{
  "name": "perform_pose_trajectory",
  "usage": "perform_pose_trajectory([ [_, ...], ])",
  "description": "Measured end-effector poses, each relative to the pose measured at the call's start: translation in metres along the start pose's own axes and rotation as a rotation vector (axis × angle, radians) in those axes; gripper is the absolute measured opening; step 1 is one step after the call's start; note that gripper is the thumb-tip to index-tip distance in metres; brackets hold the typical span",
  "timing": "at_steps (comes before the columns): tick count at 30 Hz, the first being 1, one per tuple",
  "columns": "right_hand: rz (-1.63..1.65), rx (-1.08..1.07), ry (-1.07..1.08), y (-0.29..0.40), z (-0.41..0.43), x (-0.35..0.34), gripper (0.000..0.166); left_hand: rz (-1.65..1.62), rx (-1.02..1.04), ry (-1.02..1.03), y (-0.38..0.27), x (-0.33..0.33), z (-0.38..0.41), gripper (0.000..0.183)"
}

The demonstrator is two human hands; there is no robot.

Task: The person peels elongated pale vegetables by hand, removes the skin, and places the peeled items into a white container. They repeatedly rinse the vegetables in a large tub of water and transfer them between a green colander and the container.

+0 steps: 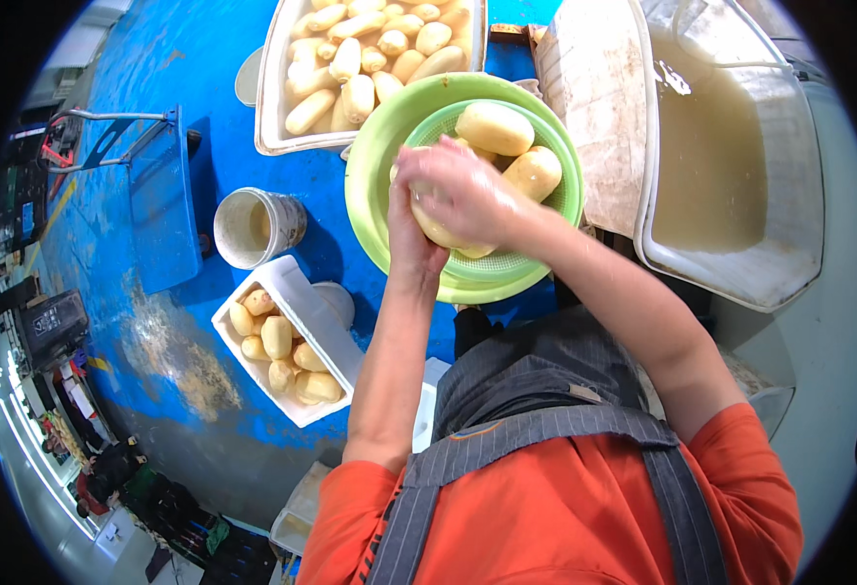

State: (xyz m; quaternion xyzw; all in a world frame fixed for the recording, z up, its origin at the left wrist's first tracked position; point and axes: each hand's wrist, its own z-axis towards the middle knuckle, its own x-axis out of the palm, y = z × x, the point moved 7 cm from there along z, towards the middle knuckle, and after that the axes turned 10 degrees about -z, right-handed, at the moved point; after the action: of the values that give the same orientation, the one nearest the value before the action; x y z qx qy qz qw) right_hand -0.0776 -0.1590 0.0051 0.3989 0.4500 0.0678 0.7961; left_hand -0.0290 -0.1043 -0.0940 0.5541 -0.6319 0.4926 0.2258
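Note:
My left hand (413, 227) is closed around a pale, wet lotus root section (435, 223) over a green basin (370, 183). Across the top of that piece lies my right hand (465, 190), somewhat blurred, its fingers partly hiding the root; whether it grips or only rubs it, I cannot tell. Inside the basin sits a lighter green mesh colander (564, 146). Other lotus root sections, one at the back (494, 128) and one at the right (534, 174), rest in the colander near my right hand.
A white tub (261, 110) full of lotus roots stands behind the basin. At left are a white bucket (242, 228), a foam box (289, 292) of roots and a blue platform trolley (165, 212). Murky water (710, 161) fills a large tub at right. People (106, 468) are far off, lower left.

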Motion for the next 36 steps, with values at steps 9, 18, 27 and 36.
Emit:
perform_pose_trajectory([
  [9,0.450,0.349,-0.200,-0.033,-0.016,0.002,0.020,-0.402,-0.111,-0.308,-0.003,0.008,-0.017,0.053],
  [18,0.115,-0.065,-0.224,0.036,0.006,0.012,0.029,-0.514,0.050,-0.228,-0.035,-0.003,-0.020,0.054],
  [27,0.430,0.712,0.010,-0.046,-0.051,0.025,0.025,-0.431,0.505,-0.638,-0.143,-0.170,-0.119,0.050],
  [36,0.323,0.809,0.158,-0.058,-0.078,0.040,0.024,-0.207,0.511,-1.261,-0.252,-0.449,-0.269,0.046],
])
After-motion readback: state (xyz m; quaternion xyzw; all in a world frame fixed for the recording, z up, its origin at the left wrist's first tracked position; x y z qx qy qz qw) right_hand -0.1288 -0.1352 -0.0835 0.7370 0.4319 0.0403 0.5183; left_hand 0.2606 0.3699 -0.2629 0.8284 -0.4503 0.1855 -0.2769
